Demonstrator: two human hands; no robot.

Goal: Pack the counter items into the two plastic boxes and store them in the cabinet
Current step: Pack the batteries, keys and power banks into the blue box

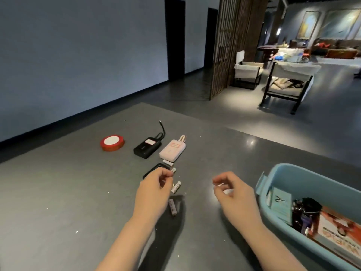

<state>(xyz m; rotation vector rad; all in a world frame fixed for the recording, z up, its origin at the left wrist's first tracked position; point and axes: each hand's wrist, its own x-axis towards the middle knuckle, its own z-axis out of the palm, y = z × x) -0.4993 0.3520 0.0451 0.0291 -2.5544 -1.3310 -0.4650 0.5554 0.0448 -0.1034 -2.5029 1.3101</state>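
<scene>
Packing was partly done, by the look of it. The blue plastic box (281, 174) sat at four o'clock on the counter (58, 202) and already held a printed orange-and-white packet (338, 229), a pale card (281, 204) and some dark tangled bits that could not be made out. Only this one box was in view; the second box and the cabinet were not.

Much was left on the counter: a red tape roll (112, 143) at eleven o'clock, a black power bank (147, 150) with its cable and a pink power bank (172, 150) toward twelve, a flat black case (154, 169) just below them, and several small batteries (176, 187) scattered around the left hand.

The left hand (154, 190) had its fingers curled, pinching one battery (173, 170) at the fingertips. The right hand (232, 194), between the batteries and the box, was curled too, with something small and white showing inside it; what it was could not be told.

The card bore a handwritten mark like "2". The packet's large lettering was too blurred to read, as were the labels on the power banks.
</scene>
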